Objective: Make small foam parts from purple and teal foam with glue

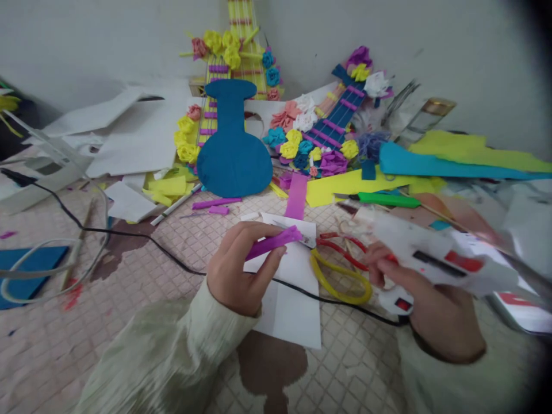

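Note:
My left hand point(237, 270) pinches a small rolled strip of purple crepe paper point(273, 241) between thumb and fingers. On the right, my right hand point(435, 305), smeared by motion, is closed round the handle of a white hot glue gun point(435, 259). The gun's dark nozzle points left, and a red switch shows low on its handle. Between my hands lie scissors point(340, 293) with red and yellow handles, their blades partly behind the purple roll. Under the left hand is a folded white paper point(297, 310). A flat purple strip point(296, 195) lies just beyond it.
A blue guitar-shaped cutout point(235, 161) leans at the back, beside paper-flower-decorated guitars point(332, 132). A black cord point(172, 253) crosses the tiled-pattern table. Yellow paper point(345, 187), a green-handled cutter point(388, 199) and a glass jar point(431, 118) are at the right; a phone point(524, 316) lies nearer.

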The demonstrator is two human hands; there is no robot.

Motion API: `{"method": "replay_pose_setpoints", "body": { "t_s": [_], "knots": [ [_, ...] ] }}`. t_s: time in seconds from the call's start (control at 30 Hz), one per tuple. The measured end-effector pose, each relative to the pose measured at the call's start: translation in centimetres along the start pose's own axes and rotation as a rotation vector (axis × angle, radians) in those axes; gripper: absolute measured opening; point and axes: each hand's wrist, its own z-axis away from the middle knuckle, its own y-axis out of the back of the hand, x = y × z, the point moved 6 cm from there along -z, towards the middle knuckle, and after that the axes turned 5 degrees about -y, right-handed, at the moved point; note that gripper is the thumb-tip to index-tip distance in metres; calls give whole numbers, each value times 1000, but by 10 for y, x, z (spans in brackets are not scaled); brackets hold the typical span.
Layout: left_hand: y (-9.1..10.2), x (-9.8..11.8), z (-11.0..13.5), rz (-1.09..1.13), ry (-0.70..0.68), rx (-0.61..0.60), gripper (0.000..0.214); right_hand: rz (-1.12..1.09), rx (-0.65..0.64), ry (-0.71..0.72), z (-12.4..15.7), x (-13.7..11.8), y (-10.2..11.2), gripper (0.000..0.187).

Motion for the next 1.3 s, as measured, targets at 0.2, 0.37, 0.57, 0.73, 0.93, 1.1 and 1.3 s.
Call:
{"method": "replay_pose_setpoints", "body": {
  "t_s": [0.2,0.37,0.57,0.73,0.93,1.1,1.3],
  "knots": [
    [-5,-10,6,73,193,-2,18,-440,148,-343,-30,19,34,21],
    [-15,-11,10,149,230,-83,18,-367,113,-434,-25,38,49,20],
    [-29,-16,15,343,293,-115,21,-153,-1,-434,-9,55,69,16],
    [-31,-16,17,527,393,-40,19,53,142,-400,12,37,102,23],
    [-31,-15,17,789,559,49,22,437,-88,37,12,-22,19,27],
    [-33,-11,18,996,619,40,21,251,-448,285,12,-34,-71,35],
    [-41,-4,25,1130,770,-100,24,49,-559,284,14,-27,-80,26]
  ]
}}
